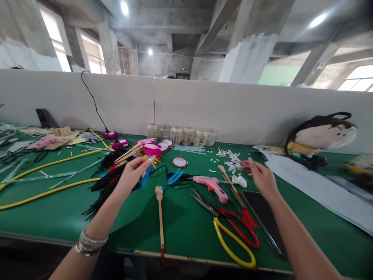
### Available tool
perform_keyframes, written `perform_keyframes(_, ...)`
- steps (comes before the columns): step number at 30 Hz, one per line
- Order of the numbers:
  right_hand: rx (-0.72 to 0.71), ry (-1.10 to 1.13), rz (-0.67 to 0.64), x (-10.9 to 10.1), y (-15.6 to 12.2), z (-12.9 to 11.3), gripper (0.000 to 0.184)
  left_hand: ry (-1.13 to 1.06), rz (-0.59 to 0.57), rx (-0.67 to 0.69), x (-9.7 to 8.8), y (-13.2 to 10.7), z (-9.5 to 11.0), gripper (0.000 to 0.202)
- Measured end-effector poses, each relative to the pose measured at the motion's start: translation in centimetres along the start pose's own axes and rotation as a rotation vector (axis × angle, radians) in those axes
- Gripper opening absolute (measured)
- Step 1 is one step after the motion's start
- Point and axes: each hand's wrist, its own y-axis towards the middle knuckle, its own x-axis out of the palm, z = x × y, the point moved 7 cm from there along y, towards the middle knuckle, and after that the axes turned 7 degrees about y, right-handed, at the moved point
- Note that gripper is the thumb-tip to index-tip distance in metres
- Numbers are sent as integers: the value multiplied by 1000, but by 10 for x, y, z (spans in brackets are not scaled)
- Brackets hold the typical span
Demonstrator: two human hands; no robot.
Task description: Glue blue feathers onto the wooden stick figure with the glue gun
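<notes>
My left hand [136, 171] is closed in a pinch on a blue petal-like piece [145, 177], which hangs below the fingertips. Beneath it, a wooden stick [160, 217] with a pale lump on top lies on the green table, and more blue petal-like pieces [175, 177] are beside its head. My right hand [262, 178] hovers by the small white scraps [231, 158], thumb and fingers drawn together; whatever they may hold is too small to make out. A pink glue gun [212, 187] and large scissors [234, 233] with red and yellow handles rest between the hands.
Several sticks with pink tops [145, 147] and black tassels lie behind my left hand. Glass jars [188, 136] line the white partition [204, 105]. A dark tablet-like slab [262, 217], white sheets [314, 186] and a doll-faced bag [323, 136] are to the right; a yellow tube [58, 158] is left.
</notes>
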Motion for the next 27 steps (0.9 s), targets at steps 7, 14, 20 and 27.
perform_keyframes(7, 3, -26, 4, 2, -17, -47, 38, 122, -344, -73, 48, -55, -9, 29)
perform_keyframes(14, -28, 108, -653, 82, -69, -121, 39, -44, -272, -154, 54, -82, -26, 28)
perform_keyframes(20, -38, 302, -1269, 144, -153, -175, 38, -81, -184, -124, 52, -84, -27, 28)
perform_keyframes(27, 21, 257, -1213, 121, -126, -156, 40, -202, -20, -138, 39, -84, -35, 27)
